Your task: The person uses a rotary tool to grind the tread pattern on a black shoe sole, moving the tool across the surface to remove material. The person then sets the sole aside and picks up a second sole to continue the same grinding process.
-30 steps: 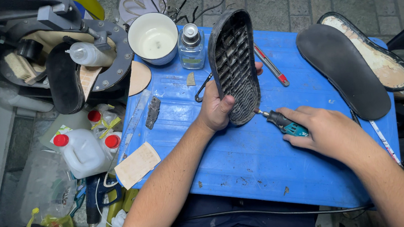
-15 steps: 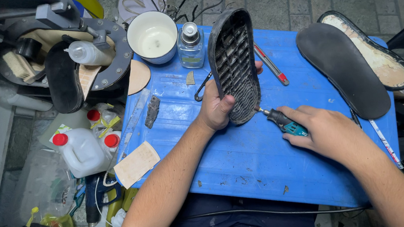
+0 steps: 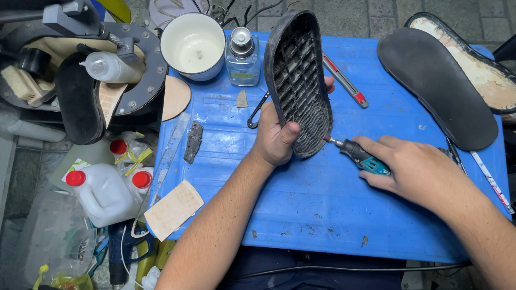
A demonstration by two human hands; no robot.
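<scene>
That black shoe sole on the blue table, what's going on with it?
A person's left hand holds the black shoe sole on its edge, ridged inner side facing the camera, over the blue table. The right hand grips a small teal rotary tool, its tip against the sole's near end. Two more soles lie to the right; a white bowl and a small glass bottle stand at the far edge.

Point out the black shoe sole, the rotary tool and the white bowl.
black shoe sole (image 3: 297, 80): head view, on the ridged tread at mid-length.
rotary tool (image 3: 360, 156): head view, on the dark and teal body.
white bowl (image 3: 194, 46): head view, on the inside bottom.
</scene>
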